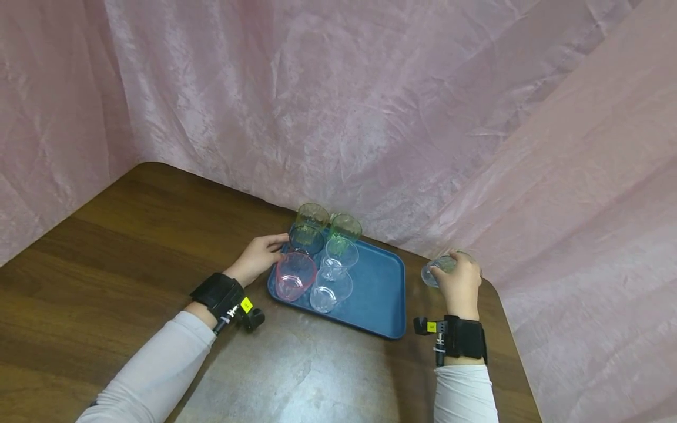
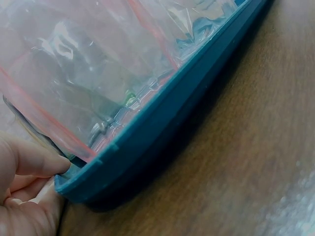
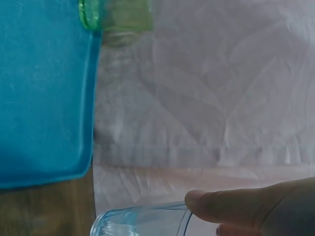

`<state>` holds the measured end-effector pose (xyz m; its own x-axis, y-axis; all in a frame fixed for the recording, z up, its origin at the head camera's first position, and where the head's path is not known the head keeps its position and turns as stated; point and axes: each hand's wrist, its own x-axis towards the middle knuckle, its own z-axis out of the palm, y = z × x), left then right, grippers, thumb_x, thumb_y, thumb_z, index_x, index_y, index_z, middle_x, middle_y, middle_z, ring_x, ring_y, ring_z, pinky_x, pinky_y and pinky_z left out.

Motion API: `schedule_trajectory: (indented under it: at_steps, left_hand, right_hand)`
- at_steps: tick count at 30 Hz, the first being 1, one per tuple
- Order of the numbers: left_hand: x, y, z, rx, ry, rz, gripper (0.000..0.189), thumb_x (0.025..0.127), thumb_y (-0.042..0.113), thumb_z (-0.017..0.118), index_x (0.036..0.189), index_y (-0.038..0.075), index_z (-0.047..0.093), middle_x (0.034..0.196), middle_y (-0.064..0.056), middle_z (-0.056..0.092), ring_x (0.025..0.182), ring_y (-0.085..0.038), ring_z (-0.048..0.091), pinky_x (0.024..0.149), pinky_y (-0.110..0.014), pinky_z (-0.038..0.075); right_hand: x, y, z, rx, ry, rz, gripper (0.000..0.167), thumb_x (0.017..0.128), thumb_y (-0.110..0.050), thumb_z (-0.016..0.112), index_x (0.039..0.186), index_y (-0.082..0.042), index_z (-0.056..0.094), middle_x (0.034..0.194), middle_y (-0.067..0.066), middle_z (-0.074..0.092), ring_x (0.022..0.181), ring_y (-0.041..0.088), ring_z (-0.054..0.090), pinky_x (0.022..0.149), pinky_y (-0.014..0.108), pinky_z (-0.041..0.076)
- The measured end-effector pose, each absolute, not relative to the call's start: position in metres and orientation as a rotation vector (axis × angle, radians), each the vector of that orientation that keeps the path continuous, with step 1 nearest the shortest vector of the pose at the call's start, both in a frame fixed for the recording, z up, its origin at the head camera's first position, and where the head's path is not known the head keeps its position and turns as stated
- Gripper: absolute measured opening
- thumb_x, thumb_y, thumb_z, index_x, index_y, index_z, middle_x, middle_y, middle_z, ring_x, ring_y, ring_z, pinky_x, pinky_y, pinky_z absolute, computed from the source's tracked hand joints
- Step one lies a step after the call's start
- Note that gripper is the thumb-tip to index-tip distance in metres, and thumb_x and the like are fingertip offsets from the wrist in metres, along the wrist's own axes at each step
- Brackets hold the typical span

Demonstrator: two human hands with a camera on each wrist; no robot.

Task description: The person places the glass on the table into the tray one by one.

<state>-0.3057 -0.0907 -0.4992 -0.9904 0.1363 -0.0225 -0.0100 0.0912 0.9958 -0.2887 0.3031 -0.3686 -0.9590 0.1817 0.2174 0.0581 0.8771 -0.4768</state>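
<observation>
At the left end of the blue tray, my left hand holds the rim, its thumb lying over the edge beside a pink clear cup. A dark-tinted cup stands just past the fingertips. Off to the right of the tray, my right hand grips a clear, faintly blue cup. That cup is tipped sideways, its base toward the tray. Part of it is hidden by the hand and cut off in the right wrist view.
Also on the tray stand a yellow cup, a green cup and two clear cups, one farther back and one at the front. A pink curtain hangs behind the brown wooden table.
</observation>
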Motion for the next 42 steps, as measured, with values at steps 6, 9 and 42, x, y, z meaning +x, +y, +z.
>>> schedule_trajectory:
  at_steps: [6,9,42]
  left_hand:
    - [-0.304,-0.091,-0.496,0.129,2.238,2.042,0.055,0.098,-0.009,0.051,0.150,-0.011,0.037,0.158,-0.027,0.034,0.146,-0.042,0.032,0.113,-0.048,0.040]
    - [-0.303,-0.090,-0.494,0.117,2.234,2.041,0.055,0.098,-0.009,0.050,0.151,-0.011,0.036,0.159,-0.027,0.033,0.147,-0.042,0.032,0.113,-0.048,0.039]
    - [-0.307,-0.090,-0.498,0.096,2.210,2.058,0.055,0.097,-0.010,0.051,0.150,-0.011,0.038,0.159,-0.025,0.035,0.147,-0.041,0.032,0.113,-0.047,0.040]
  right_hand:
    - [-0.295,0.289,-0.369,-0.141,-2.784,0.675,0.060,0.091,-0.014,0.075,0.141,0.011,0.050,0.136,0.038,0.051,0.132,0.053,0.035,0.114,0.064,0.021]
    - [-0.298,0.282,-0.369,-0.133,-2.769,0.685,0.059,0.092,-0.014,0.075,0.141,0.009,0.051,0.134,0.037,0.051,0.129,0.053,0.038,0.113,0.065,0.024]
    - [-0.330,0.208,-0.396,0.183,-2.735,0.775,0.058,0.089,-0.015,0.079,0.138,0.007,0.057,0.139,0.032,0.050,0.131,0.046,0.047,0.108,0.055,0.044]
